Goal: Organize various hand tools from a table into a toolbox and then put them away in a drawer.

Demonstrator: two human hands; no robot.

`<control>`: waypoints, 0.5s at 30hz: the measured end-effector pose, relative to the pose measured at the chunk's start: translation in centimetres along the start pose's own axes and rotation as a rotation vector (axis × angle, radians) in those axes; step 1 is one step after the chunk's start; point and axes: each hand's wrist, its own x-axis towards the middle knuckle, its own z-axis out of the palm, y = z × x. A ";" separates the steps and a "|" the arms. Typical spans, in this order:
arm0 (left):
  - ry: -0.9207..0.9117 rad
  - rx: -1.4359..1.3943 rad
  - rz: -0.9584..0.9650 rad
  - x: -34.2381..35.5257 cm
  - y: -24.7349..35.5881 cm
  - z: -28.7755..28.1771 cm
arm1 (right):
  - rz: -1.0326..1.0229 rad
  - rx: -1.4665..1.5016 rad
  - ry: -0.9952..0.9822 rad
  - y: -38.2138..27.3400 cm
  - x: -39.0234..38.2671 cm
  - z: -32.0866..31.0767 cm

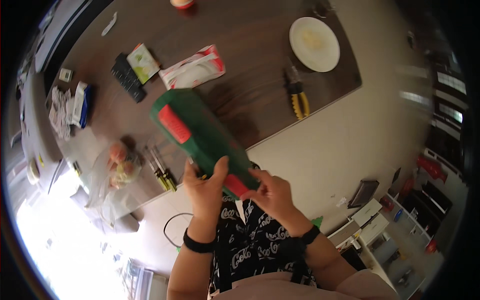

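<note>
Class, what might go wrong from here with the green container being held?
The left grip and right grip hold the green container near one end, so its far end might dip. That end might also nudge the red-and-white packet. The screwdrivers near the table edge could be knocked off.

Blk wristbands point(199, 245) L & R; blk garment point(250, 257) w/ wht script print
</note>
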 end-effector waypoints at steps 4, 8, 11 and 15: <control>0.040 0.005 0.010 -0.2 0.3 -0.3 | -0.009 0.030 -0.009 -0.2 0.1 0.1; 0.014 -0.004 -0.052 -0.1 0.3 -0.3 | 0.125 0.064 -0.154 -0.5 0.3 -1.1; 0.015 -0.030 -0.061 0.0 -0.2 -0.5 | 0.222 0.140 -0.332 -1.1 1.6 -3.1; 0.008 -0.034 -0.022 0.1 0.2 -0.4 | 0.258 0.356 -0.364 2.0 2.2 -4.5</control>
